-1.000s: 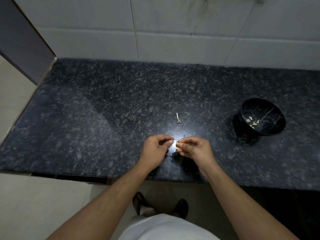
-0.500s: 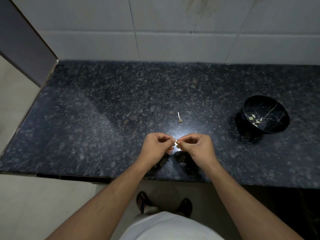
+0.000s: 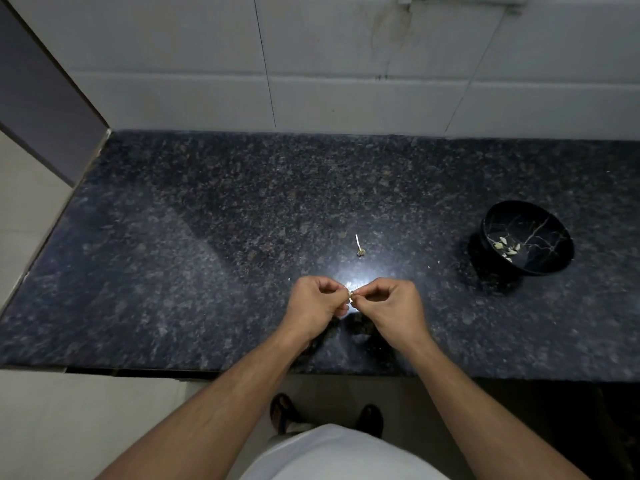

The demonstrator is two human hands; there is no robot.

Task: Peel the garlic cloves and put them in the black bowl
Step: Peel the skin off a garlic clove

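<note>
Both hands, left hand (image 3: 313,301) and right hand (image 3: 391,303), pinch one small, pale garlic clove (image 3: 350,293) between curled fingertips.

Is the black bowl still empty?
No, several pale peeled cloves already lie inside the black bowl at the right of the counter.

We have one view only, worn on the head, looking forward and steeply down. Wide-angle: edges bow. Left hand (image 3: 313,308) and right hand (image 3: 394,306) sit just below frame centre, near the lens, forearms entering from the bottom corners. Beyond the hands, the counter (image 3: 207,254) runs up to the tiled wall (image 3: 346,64). Below them, floor and feet.
</note>
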